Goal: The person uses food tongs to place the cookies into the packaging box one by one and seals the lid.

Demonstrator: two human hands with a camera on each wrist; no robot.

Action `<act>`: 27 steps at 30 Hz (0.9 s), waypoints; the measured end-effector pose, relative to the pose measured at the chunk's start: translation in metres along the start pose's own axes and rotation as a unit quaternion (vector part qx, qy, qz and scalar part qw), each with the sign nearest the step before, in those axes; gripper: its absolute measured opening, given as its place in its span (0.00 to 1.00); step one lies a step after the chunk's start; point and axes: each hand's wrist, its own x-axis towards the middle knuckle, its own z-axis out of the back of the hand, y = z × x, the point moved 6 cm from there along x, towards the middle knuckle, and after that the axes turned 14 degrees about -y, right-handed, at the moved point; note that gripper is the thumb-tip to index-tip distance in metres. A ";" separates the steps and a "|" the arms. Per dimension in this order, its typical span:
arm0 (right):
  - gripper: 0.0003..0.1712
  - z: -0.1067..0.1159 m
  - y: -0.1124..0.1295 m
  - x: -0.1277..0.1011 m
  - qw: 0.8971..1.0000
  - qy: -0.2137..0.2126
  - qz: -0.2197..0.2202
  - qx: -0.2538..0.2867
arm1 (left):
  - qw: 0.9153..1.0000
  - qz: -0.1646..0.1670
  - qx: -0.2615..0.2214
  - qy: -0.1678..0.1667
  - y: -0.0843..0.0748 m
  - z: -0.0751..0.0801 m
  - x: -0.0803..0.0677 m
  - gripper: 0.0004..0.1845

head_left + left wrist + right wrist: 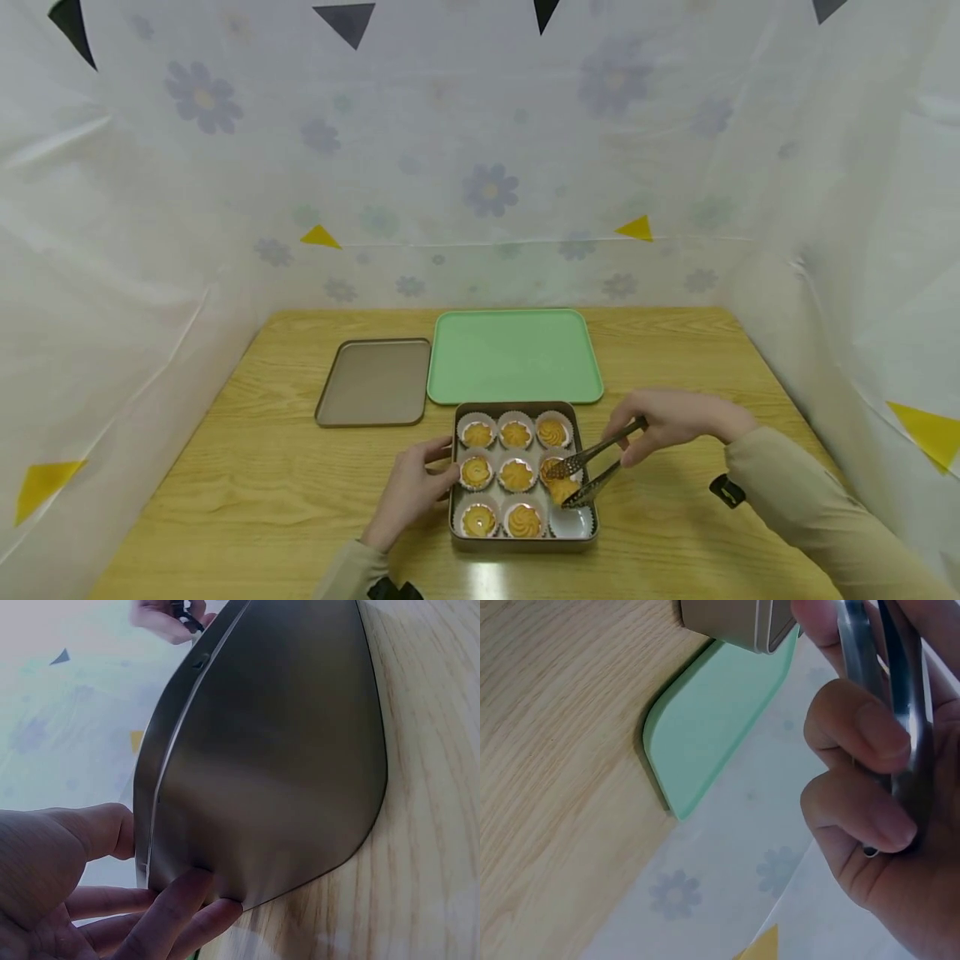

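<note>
A brown square baking tin [525,546] holds rows of piped golden cookies, each in a white paper cup. My right hand [663,425] grips dark metal tongs [611,442], whose perforated tips reach over the tin's right side. Between the tips is a golden cookie [562,490], tilted and overlapping the middle right cup. Just in front of it, the front right paper cup [572,525] shows its bare bottom. My left hand [416,492] rests at the tin's left side. In the left wrist view its fingertips [191,889] lie against the outer wall, the thumb at the rim.
Behind the tin lies a flat green tray [513,358]. A smaller brown tray [378,383] sits to its left, edges close together. All stand on a wood-grain table [247,492], with a flower-patterned sheet [487,150] hanging at the back and sides.
</note>
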 end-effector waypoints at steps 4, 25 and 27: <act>0.15 -0.002 0.008 0.006 0.999 0.020 -0.019 -0.020 | 1.000 -0.002 -0.002 0.002 0.000 0.000 0.000 0.28; 0.16 -0.009 0.029 0.025 0.984 0.040 -0.108 -0.137 | 1.000 -0.001 -0.008 0.004 0.000 0.000 0.000 0.28; 0.16 -0.009 0.030 0.026 0.982 0.038 -0.112 -0.148 | 1.000 -0.002 -0.005 0.004 0.000 0.000 0.000 0.28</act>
